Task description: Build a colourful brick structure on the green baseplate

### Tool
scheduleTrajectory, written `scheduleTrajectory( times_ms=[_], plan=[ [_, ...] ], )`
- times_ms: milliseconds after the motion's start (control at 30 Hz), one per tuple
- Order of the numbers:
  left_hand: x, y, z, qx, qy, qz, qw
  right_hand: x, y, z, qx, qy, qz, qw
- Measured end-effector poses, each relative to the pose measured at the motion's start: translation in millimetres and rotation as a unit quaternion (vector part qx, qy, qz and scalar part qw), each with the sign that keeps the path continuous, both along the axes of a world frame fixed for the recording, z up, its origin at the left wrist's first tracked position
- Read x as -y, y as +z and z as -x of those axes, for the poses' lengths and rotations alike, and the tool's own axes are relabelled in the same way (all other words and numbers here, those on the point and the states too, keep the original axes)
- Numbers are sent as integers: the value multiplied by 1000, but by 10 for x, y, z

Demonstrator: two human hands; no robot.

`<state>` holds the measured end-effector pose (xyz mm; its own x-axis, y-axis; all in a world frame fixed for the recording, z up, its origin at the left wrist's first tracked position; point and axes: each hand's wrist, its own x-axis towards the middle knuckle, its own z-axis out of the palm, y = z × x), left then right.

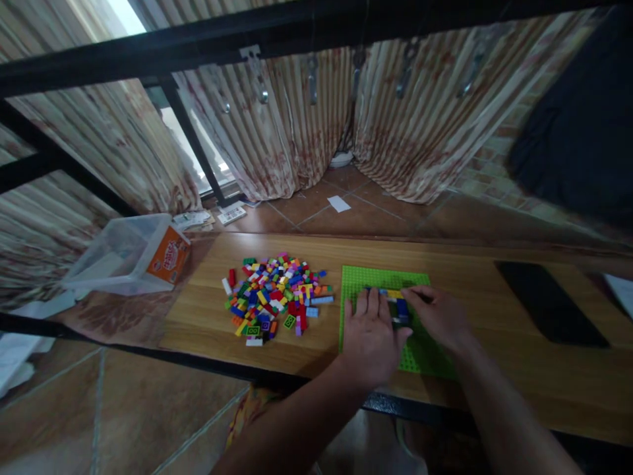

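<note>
A bright green studded baseplate (353, 276) lies on the wooden table. On it stands a low build of toy bricks, with a yellow brick (394, 294) at its far edge and a dark blue brick (402, 308) at its right side. My left hand (370, 333) rests over the left part of the build, fingers stretched out and palm down, hiding the bricks beneath. At the far right corner, my right hand (438, 313) has its thumb and fingers pinched at the end of the yellow brick. The fingertips partly cover that end.
A pile of loose colourful bricks (277, 297) spreads left of the baseplate. A clear plastic box (123, 254) with an orange label stands beyond the table's left end. A flat black object (548, 301) lies on the right. A black metal rail (297, 33) with hooks crosses above.
</note>
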<state>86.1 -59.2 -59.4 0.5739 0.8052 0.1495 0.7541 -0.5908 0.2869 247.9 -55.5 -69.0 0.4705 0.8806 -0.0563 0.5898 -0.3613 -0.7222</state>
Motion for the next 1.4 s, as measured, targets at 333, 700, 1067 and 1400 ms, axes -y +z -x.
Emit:
scheduleTrajectory(
  times_ms=[333, 700, 1067, 1400],
  plan=[
    [133, -135, -36, -86, 4, -24, 996, -13, -54, -38, 45, 1, 8, 999],
    [155, -187, 2, -40, -11, -2, 999, -5, -46, -12, 80, 1, 26, 996],
    [158, -185, 42, -4, -27, 33, 999, -12, -60, -15, 108, 18, 35, 993],
    [152, -174, 34, 10, -27, 41, 999, -4, -84, -12, 110, 21, 32, 993]
  ],
)
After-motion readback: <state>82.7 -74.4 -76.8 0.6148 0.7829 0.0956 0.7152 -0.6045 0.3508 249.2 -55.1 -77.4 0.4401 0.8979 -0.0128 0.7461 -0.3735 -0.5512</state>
